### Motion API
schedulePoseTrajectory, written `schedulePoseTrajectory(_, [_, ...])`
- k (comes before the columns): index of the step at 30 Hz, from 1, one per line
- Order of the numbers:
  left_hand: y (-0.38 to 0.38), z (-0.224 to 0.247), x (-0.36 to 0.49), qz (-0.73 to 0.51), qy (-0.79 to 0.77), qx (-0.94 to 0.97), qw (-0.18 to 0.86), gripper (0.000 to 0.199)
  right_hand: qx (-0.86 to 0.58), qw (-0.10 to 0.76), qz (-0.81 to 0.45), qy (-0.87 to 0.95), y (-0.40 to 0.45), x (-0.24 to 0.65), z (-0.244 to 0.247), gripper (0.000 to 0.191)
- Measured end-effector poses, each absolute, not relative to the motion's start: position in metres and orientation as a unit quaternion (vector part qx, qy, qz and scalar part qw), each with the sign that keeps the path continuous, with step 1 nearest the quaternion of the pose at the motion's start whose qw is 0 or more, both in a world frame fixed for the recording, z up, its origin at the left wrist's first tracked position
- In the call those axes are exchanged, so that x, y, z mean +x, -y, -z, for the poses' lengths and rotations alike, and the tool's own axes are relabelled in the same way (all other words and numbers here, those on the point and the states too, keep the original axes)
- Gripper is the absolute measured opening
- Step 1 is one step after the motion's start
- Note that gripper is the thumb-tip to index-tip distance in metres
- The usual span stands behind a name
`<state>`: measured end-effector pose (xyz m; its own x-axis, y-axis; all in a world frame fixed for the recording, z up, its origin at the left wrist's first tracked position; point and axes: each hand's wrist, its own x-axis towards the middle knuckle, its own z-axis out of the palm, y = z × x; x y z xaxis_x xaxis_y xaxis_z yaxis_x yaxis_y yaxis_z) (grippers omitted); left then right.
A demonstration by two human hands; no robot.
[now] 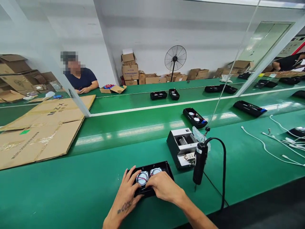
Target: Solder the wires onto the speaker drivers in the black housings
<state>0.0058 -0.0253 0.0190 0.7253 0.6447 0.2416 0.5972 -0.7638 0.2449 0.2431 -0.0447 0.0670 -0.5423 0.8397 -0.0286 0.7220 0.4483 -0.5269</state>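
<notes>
A black speaker housing (168, 169) lies on the green bench in front of me, its inside facing up. Two round silver speakers (142, 178) sit in it, with thin red wires across the left one. My left hand (127, 189) wraps round the housing's left end, fingers over the far edge and thumb at the near side. Over the middle of the housing, my right hand (164, 187) is closed in a pinch beside the speakers. Its fingertips point down, and whatever lies between them is hidden. The right speaker is partly covered by that hand.
A black electric screwdriver (200, 163) hangs on a cord right of my hands. Behind it stands a screw feeder box (182, 148). Flat cardboard (47, 127) covers the left side. More black housings (194, 117) rest on the belt. White cables (274, 144) lie right. A person (81, 78) sits opposite.
</notes>
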Motion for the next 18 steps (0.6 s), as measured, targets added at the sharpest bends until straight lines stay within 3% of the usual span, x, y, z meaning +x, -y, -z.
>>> schedulePoseTrajectory(10, [0.028,-0.029,0.012,-0.144,-0.335,0.926,0.098,0.031,-0.464,0.143,-0.302,0.82,0.055,0.245,-0.067,0.033])
schedulePoseTrajectory(18, [0.03,-0.019,0.012,-0.142,-0.301,0.943,0.019,0.05,-0.479,0.113,-0.184,0.851,0.064,0.232,-0.036,0.033])
